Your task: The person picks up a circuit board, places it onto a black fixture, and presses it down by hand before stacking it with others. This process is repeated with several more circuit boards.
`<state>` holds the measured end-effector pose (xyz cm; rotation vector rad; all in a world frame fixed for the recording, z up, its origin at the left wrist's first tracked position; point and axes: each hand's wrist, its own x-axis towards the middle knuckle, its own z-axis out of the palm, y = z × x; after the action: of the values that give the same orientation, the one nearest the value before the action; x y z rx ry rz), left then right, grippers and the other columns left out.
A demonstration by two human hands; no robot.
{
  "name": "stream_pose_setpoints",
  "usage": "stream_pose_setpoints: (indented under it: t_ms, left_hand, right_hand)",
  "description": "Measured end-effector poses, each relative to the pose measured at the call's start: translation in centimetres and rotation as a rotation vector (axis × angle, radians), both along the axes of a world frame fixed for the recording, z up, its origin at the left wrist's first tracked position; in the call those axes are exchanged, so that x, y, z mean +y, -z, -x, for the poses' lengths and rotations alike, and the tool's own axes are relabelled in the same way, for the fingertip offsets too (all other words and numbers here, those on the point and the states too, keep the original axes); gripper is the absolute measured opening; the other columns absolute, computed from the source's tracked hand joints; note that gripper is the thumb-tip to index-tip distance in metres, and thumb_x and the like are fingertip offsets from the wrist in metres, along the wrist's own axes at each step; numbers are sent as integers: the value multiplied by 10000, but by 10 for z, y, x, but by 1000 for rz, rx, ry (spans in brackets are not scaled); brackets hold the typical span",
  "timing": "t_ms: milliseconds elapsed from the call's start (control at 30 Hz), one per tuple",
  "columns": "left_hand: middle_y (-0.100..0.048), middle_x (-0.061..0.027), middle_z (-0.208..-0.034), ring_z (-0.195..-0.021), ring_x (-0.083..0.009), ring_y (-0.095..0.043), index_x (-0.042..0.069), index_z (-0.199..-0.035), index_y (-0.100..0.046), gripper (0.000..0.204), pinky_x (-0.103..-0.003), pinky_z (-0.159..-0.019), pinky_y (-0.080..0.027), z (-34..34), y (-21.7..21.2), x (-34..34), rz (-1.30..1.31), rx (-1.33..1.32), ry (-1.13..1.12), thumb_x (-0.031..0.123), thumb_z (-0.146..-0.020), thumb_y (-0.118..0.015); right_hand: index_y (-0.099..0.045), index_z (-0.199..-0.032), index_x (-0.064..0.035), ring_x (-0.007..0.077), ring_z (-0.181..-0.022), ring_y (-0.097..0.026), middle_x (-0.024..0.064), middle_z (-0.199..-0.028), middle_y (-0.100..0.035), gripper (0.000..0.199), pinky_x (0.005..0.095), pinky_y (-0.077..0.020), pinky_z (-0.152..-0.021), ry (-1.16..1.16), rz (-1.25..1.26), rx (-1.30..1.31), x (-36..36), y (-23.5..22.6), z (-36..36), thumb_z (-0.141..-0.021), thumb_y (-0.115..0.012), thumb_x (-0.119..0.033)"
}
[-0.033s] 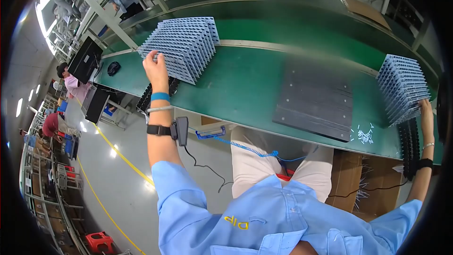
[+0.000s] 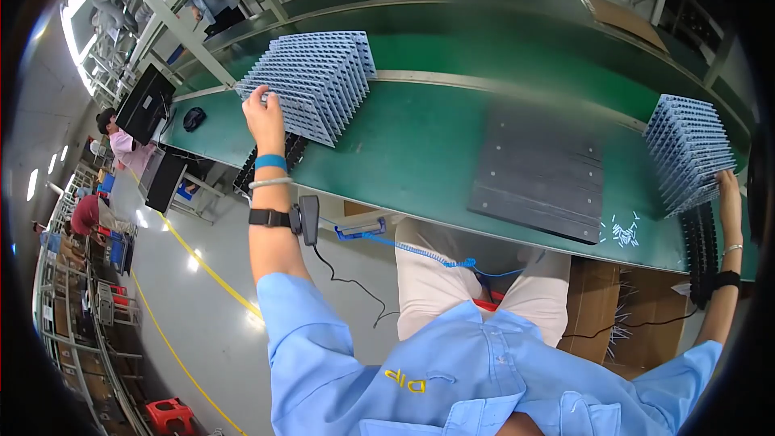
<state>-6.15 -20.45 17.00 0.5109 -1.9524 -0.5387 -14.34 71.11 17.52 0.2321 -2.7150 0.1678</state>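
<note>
The left row of boards [image 2: 313, 85] extends far and right from the bent fingers of the left hand [image 2: 265, 119], the right row of boards [image 2: 686, 153] far and left from the right hand [image 2: 729, 193], though whether either hand's fingers clamp a board I cannot tell.

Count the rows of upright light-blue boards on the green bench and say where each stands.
2: the left row stands left of centre on the bench, by the left hand; the right row near its right end, by the right hand. Others may be hidden.
</note>
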Motion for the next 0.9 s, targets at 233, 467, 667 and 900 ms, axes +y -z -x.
stream_pose_setpoints:
  t_ms: [233, 467, 667, 900]
  left_hand:
    - [-538, -85, -1099, -935, -337, -558, 115, -1082, -552, 307, -417, -787, -472, 7, 0, -31, 578, -511, -177, 85, -779, -590]
    - [-541, -97, -1074, -940, -320, -558, 109, -1072, -538, 290, -412, -795, -465, -6, 3, -34, 481, -403, 8, 92, -786, -584]
    - [-554, -135, -1025, -930, -313, -559, 68, -1025, -554, 222, -394, -777, -465, 7, 4, -43, 276, -407, 27, 120, -812, -584]
    - [-584, -157, -796, -683, -262, -589, 21, -982, -532, 270, -393, -615, -490, 43, 10, -71, -306, -186, -104, 171, -782, -634]
  right_hand:
    - [-501, -1025, 8, 254, -985, -525, 127, -1014, -512, 153, 279, -398, -873, -52, -144, 265, -2, 4, -24, -886, -438, 9]
    - [-518, -1065, 10, 229, -1043, -518, 117, -1062, -531, 180, 279, -389, -908, -90, 249, 236, -75, 1, -86, -892, -471, 11]
    - [-540, -998, 13, 230, -982, -522, 130, -1036, -541, 146, 288, -406, -876, -239, 398, 92, -251, -22, -160, -876, -467, 44]
    - [-561, -899, 0, 189, -815, -545, 118, -943, -559, 136, 268, -452, -697, -436, 769, -53, -332, 26, -180, -824, -497, 93]
